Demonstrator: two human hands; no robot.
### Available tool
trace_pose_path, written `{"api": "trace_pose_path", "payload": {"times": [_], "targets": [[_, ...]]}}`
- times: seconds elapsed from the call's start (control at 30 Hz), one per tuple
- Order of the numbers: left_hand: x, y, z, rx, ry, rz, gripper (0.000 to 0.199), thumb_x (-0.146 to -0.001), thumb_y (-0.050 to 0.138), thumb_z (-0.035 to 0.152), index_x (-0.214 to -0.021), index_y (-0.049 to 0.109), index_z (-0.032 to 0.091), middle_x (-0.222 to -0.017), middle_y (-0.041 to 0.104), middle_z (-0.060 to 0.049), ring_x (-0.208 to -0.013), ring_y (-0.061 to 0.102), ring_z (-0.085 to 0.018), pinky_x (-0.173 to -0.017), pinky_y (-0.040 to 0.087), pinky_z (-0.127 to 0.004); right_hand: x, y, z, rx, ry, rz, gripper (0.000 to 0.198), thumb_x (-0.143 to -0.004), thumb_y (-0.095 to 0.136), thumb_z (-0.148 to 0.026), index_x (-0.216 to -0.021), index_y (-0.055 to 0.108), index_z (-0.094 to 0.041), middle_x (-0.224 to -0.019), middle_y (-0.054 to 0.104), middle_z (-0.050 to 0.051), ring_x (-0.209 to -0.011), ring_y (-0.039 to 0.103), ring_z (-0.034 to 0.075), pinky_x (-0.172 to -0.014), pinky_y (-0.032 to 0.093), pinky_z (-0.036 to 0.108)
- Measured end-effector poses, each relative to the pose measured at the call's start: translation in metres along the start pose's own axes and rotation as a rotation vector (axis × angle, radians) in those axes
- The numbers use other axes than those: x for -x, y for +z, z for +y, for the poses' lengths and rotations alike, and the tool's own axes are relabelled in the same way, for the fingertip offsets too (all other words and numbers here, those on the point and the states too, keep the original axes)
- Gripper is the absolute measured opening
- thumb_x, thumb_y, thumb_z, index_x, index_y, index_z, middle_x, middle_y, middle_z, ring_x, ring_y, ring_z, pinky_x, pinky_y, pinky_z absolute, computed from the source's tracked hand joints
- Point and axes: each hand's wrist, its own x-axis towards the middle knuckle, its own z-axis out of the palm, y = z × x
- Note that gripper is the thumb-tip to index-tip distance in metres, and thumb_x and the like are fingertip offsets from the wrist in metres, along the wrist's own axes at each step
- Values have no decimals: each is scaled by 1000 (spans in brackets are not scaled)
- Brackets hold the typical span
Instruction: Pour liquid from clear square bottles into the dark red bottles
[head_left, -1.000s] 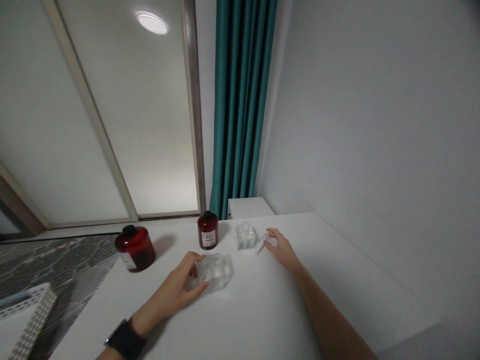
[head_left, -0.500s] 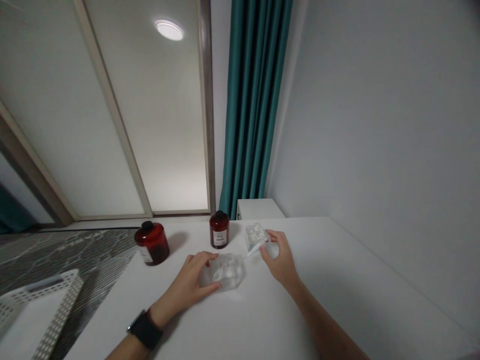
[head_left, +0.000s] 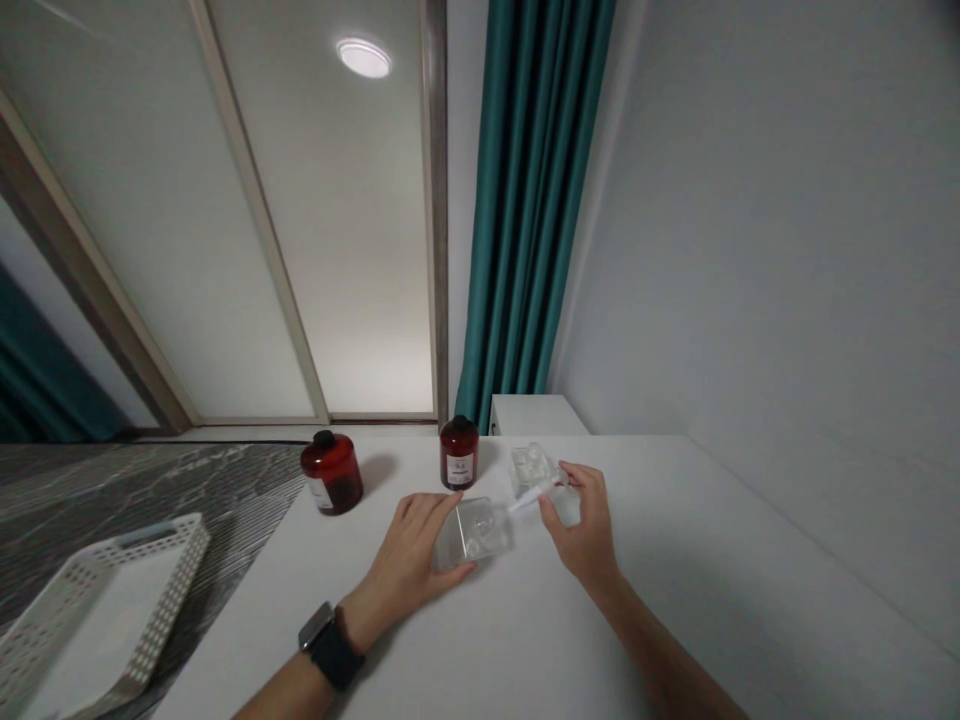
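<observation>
My left hand (head_left: 409, 555), a dark watch on its wrist, grips a clear plastic box (head_left: 480, 530) between thumb and fingers, low over the white table. Between the thumb and fingertips of my right hand (head_left: 585, 525) is a slim white stick-like piece (head_left: 531, 495). Its tip points left, close to the box's right side. Just behind that piece stands a second clear container (head_left: 529, 464) with rounded shapes in it. What the clear boxes hold is too faint to make out.
A dark red bottle (head_left: 459, 466) with a white label stands behind the box. Another red bottle (head_left: 334, 475) is at the table's left edge. On the floor lies a white perforated basket (head_left: 184, 570). A white cabinet (head_left: 536, 413) and a green curtain (head_left: 525, 220) are beyond the table.
The whole scene has shifted right as the view turned left. The white piece now shows more fully, its tip lying nearer the box. Both hands keep their grips.
</observation>
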Motion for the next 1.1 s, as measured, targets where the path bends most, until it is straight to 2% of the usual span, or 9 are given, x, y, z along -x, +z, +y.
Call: {"api": "trace_pose_path", "payload": {"times": [0.3, 0.57, 1.1], "targets": [[1, 2, 0, -1, 24, -8, 78, -77, 78, 32, -143, 40, 19, -124, 63, -15, -110, 58, -34, -96, 44, -51, -2, 0, -12, 80, -163, 18, 44, -87, 65, -21, -129, 51, -24, -111, 55, 11, -103, 57, 29, -85, 55, 50], [0, 1, 1, 28, 54, 0, 76, -80, 77, 37, -144, 39, 18, -122, 62, -15, -109, 57, -34, -94, 45, -50, 6, 7, -24, 67, -285, -40, 53, -87, 67, -18, -136, 47, -26, -109, 54, 10, -100, 60, 28, -81, 59, 48], [0, 3, 2, 98, 22, -38, 75, -81, 75, 38, -144, 41, 19, -122, 62, -15, -111, 58, -33, -96, 45, -50, 19, 14, -35, -29, -300, -157, 55, -89, 65, -14, -139, 49, -28, -113, 57, 11, -104, 63, 26, -84, 62, 41]]}}
